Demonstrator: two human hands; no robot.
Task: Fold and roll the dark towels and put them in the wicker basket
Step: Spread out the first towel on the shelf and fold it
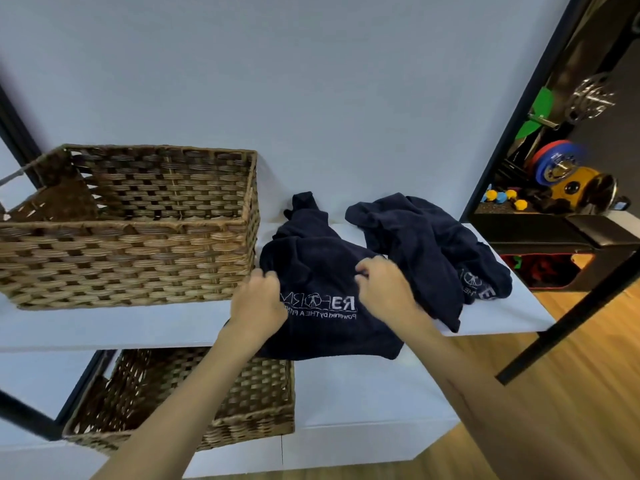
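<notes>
Lettering in white shows on the near towel [322,271], upside down from this view: large characters that read roughly "RE…ORM" around a small circled figure, and under them a smaller line, "Powered by THE A FIT…", cut off by the left hand [258,304]. The far towel [426,244] carries the same circled figure and a few letters near its right edge, too crumpled to read.

Both towels are dark navy, soft and looped like terry, lying rumpled on the white shelf [104,327] to the right of the wicker basket [131,223], near each other and overlapping where the right hand [384,289] sits. The near towel's front edge hangs over the shelf lip.

Left hand: fingers curled, pinching the near towel's left edge just beside the basket's front corner. Right hand: fingers bunched and gripping cloth at the near towel's right side; whether the far towel's fold is also caught under it is hard to make out.

Basket is rectangular, open-topped, woven of flat tan and brown strips in a checker pattern, with nothing seen inside; its left end is cut off by the frame. A second basket [242,403] of the same weave stands on the lower shelf, partly hidden behind the left forearm.

Blurred gym gear at right: coloured weight plates [554,164] on the floor, black frame post [519,109].
</notes>
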